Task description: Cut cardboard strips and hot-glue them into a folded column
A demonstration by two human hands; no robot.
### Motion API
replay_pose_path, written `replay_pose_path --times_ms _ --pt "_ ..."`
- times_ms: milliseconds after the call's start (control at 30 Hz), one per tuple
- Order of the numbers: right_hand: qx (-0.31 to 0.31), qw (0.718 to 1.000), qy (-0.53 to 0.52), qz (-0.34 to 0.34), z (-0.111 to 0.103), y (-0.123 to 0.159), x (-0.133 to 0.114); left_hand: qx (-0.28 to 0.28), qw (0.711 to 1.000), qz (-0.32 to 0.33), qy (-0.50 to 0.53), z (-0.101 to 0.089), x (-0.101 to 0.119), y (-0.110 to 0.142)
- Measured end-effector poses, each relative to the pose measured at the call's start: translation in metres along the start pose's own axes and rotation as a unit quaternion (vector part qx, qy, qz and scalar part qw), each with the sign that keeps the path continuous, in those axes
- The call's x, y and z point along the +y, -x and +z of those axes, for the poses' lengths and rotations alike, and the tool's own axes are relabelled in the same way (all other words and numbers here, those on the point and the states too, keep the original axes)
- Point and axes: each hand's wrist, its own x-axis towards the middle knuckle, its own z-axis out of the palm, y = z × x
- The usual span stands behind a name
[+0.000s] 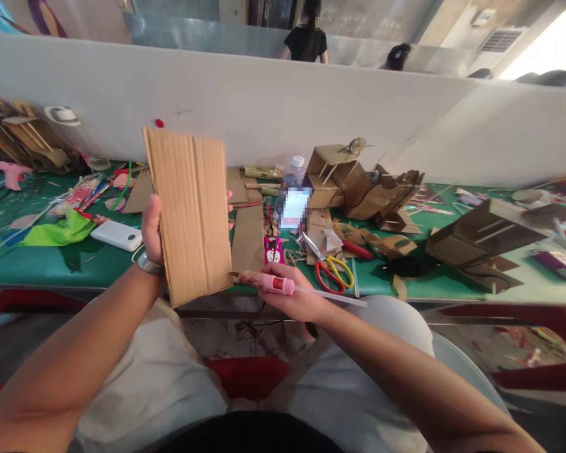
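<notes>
My left hand [153,231] grips a rectangular piece of corrugated cardboard [193,217] from behind, thumb along its left edge and fingertips showing past the right edge. The panel is held upright, a little tilted, above the table's front edge. In my right hand [292,296] is a pink hot glue gun [273,283], with a clear glue stick [334,294] sticking out of its back. The dark nozzle points left, at the lower right edge of the cardboard; whether it touches cannot be told.
On the green table [9,270] lie scissors [330,267], a phone [295,209], a white power bank [117,235] and cardboard scraps [248,239]. Cardboard models [481,239] stand at right, near a plastic bottle [298,168]. A white partition [245,94] rises behind; a person [306,41] is beyond it.
</notes>
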Motion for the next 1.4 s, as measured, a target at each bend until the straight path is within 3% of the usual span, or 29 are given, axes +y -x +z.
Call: replay_pose_path --times_ms 267,667,967,1400 --pt "-0.002 0.999 0.053 -0.004 0.000 -0.002 -0.001 0.005 1.000 0.009 -0.017 -0.002 0.005 -0.002" --pt "-0.055 0.995 0.081 -0.022 -0.003 -0.002 0.002 0.027 0.999 0.014 -0.025 -0.003 0.009 -0.001" --pt "-0.062 0.993 0.086 -0.043 -0.004 -0.002 0.005 0.003 0.999 0.034 0.007 -0.015 0.007 -0.006" --pt "-0.059 0.996 0.070 0.024 -0.001 -0.002 -0.002 0.017 0.998 0.046 0.031 -0.019 0.005 -0.007"
